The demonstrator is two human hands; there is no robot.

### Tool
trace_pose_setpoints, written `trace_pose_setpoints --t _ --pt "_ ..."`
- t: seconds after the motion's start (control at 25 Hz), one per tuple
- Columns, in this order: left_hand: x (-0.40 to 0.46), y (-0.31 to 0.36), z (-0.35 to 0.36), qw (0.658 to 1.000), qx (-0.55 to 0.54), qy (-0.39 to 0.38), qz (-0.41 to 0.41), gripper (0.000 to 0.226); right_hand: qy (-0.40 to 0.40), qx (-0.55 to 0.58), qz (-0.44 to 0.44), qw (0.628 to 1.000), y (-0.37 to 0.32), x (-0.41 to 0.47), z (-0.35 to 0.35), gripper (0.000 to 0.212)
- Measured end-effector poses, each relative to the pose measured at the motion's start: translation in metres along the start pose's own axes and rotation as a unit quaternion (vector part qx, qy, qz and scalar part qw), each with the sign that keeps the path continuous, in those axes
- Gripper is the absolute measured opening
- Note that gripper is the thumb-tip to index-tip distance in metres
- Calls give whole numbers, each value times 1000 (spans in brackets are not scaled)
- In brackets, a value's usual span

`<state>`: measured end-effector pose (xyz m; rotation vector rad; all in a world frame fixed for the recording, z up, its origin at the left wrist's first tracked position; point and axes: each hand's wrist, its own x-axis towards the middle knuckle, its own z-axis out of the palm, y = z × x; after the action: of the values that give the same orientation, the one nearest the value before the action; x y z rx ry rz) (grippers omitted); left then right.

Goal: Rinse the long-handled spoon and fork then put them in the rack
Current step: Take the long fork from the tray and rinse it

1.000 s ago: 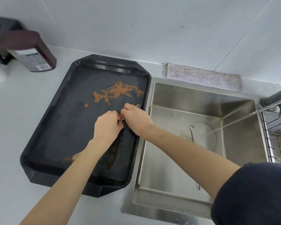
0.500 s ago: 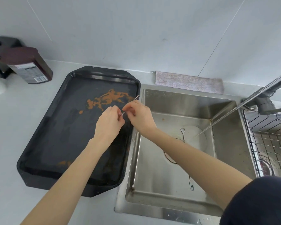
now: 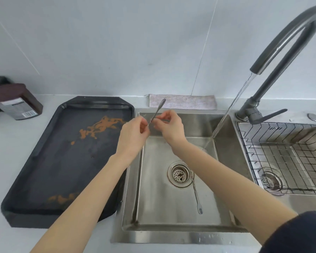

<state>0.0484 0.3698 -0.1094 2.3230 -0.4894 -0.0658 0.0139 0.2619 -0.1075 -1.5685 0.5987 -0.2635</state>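
My left hand (image 3: 133, 133) and my right hand (image 3: 169, 126) pinch a thin long-handled metal spoon (image 3: 158, 109) between them above the sink's left back corner. Its flat end points up toward the wall. A long-handled fork (image 3: 196, 195) lies on the floor of the sink (image 3: 153, 203), tines toward me, partly behind my right forearm. The wire rack (image 3: 281, 152) sits in the right basin. Water runs from the faucet (image 3: 281, 44) in a slanting stream into the sink, to the right of my hands.
A black tray (image 3: 62, 161) with orange sauce smears lies on the counter left of the sink. A dark bottle (image 3: 16, 105) lies at the far left. A pinkish cloth (image 3: 182, 102) is folded behind the sink. A drain strainer (image 3: 180, 174) sits mid-basin.
Both hands have lifted the spoon off the tray and carried it right, over the sink's edge. The view has shifted right, showing the faucet and rack more fully.
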Motion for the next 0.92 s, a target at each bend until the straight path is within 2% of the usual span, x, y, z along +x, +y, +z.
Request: trace_pose_setpoints --t 0.12,0.24,0.48,0.6,0.72,0.84,0.92 --pt "-3 25 11 997 -73 3 -23 14 27 24 3 999 -4 1 -25 28" --pt "-9 45 26 986 -156 -29 -51 9 40 37 3 999 -3 0 -50 26" --pt "-20 73 52 928 -329 -120 -128 14 18 74 25 997 0 -9 -92 9" --pt "-24 81 62 910 -355 -155 -147 11 9 46 32 998 6 -10 -107 20" --pt "-27 85 71 901 -359 -187 -157 15 11 43 25 999 11 -11 -117 13" --pt "-30 88 80 901 -355 -198 -154 15 21 48 20 998 17 -11 -124 21" --pt "-31 91 85 900 -358 -198 -154 20 25 50 18 998 19 -13 -130 17"
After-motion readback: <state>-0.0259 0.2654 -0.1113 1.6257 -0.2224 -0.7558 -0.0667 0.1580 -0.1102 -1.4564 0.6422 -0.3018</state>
